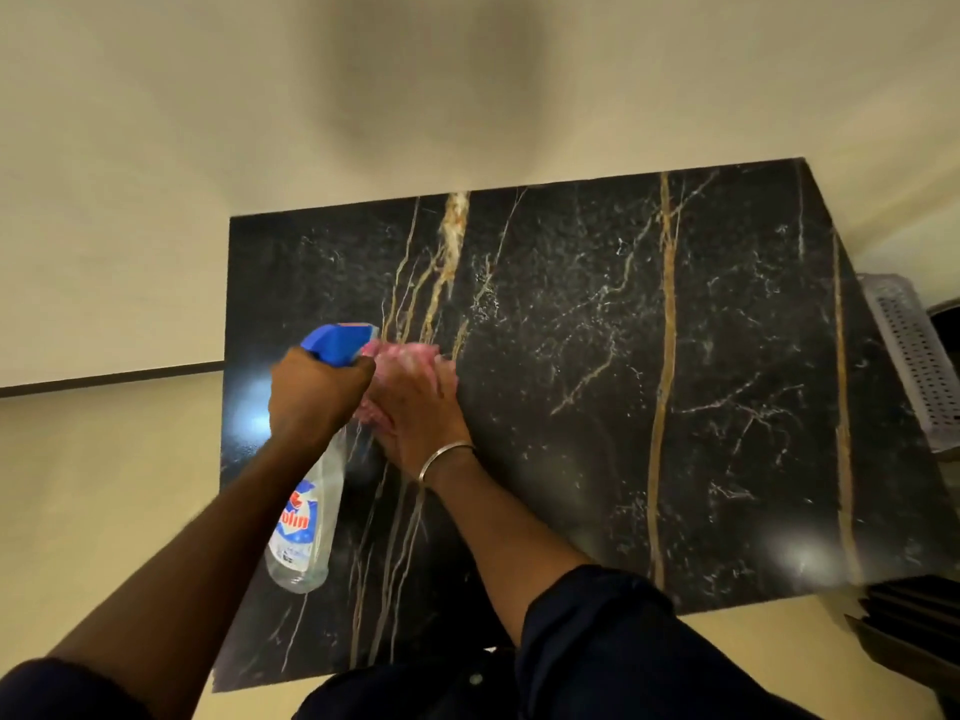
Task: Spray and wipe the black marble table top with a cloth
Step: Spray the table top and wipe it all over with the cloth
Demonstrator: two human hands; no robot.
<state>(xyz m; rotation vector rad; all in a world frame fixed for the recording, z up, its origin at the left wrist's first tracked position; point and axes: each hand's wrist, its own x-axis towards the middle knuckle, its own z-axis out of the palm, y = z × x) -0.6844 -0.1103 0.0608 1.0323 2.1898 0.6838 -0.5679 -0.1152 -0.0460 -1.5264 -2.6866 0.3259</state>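
- The black marble table top fills the middle of the view, its near edge at the person's body and its far edge against the pale wall, so the whole slab lies within arm's reach from one standing spot.
- The left hand is clenched around the neck of the spray bottle, with the blue trigger head pointing toward the far edge and the clear body hanging down toward the near edge; held this way, the nozzle aims at the stone ahead of the cloth, not at the person.
- The bottle hangs over the left part of the top, near the left edge. It looks lifted off the surface, kept in hand probably so that spraying and wiping can alternate without setting it down.
- The right hand lies flat with fingers spread, pressing the pink cloth onto the marble just beside the bottle's head; an open palm spreads pressure over more cloth.
- The cloth sits left of centre, bunched under and ahead of the fingers and blurred, which suggests a wiping stroke.
- A bangle circles the right wrist.
- A white perforated basket stands beyond the right edge, off the top.
- The right half of the slab looks still to be wiped.
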